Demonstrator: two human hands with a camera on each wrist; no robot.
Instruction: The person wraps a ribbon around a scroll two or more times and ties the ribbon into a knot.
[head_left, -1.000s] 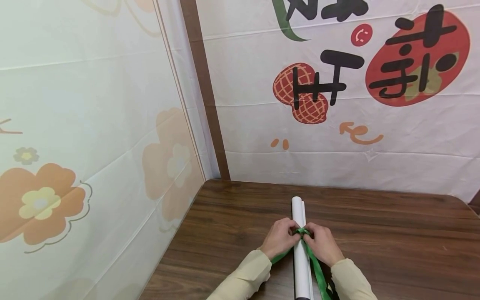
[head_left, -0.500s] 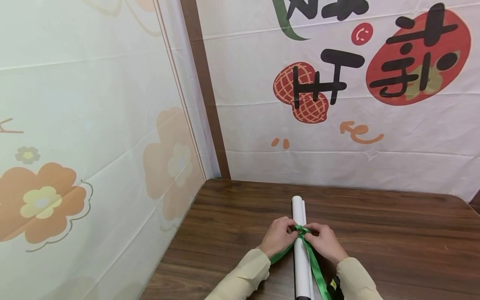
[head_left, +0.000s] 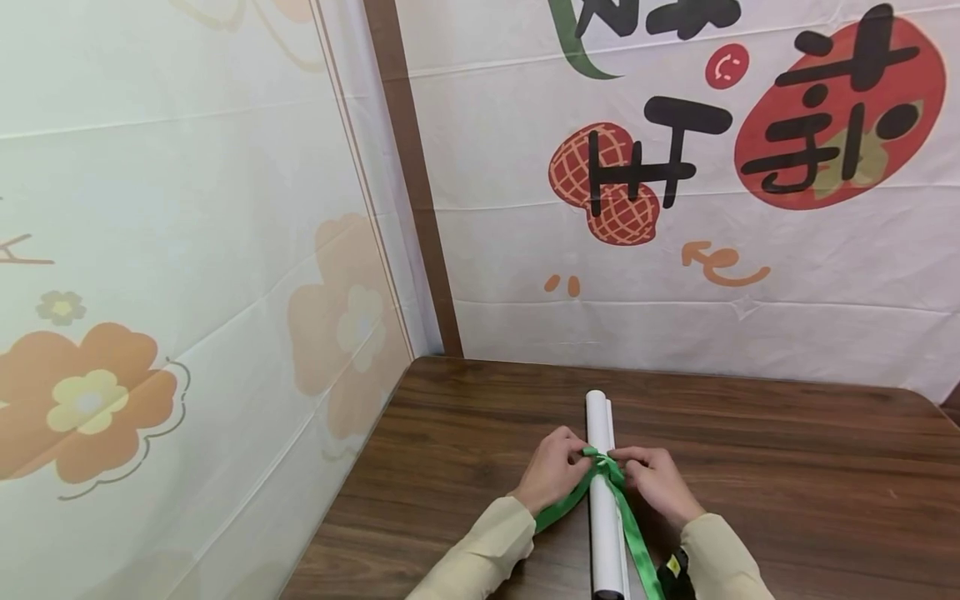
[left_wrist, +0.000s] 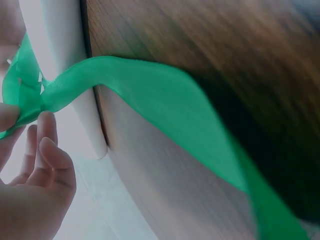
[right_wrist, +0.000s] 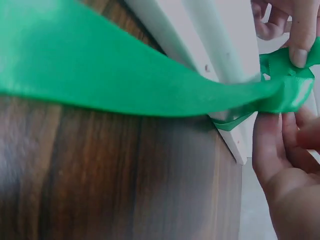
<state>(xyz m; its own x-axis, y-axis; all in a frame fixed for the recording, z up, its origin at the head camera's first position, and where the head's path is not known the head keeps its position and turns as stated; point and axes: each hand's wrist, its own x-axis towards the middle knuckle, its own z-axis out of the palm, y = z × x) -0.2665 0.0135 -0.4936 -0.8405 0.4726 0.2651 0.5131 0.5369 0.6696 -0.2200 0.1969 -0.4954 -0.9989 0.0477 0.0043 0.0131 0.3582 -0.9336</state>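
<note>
A long white roll [head_left: 606,533] lies lengthwise on the table, its near end showing a dark opening. Around its middle goes a green satin ribbon [head_left: 636,537], crossed and looped on top, with one tail trailing to each side. My left hand [head_left: 551,471] pinches the ribbon just left of the knot [head_left: 602,463]. From the right, my right hand [head_left: 663,485] holds the loop's other side between index finger and thumb. The right wrist view shows the ribbon loop [right_wrist: 285,95] above my right fingers [right_wrist: 270,145], with the left thumb [right_wrist: 299,56] pressing on it from across.
The dark wood-grain table [head_left: 787,467] has its far edge close to a printed white wall cloth [head_left: 510,333]. Another cloth with orange flowers [head_left: 225,275] hangs along the left side. A black item with a yellow mark [head_left: 672,571] sits by my right wrist.
My hands have drawn slightly apart, the right one moving rightward and the left a little upward. More of the knot and the left ribbon tail shows. The roll stays in place.
</note>
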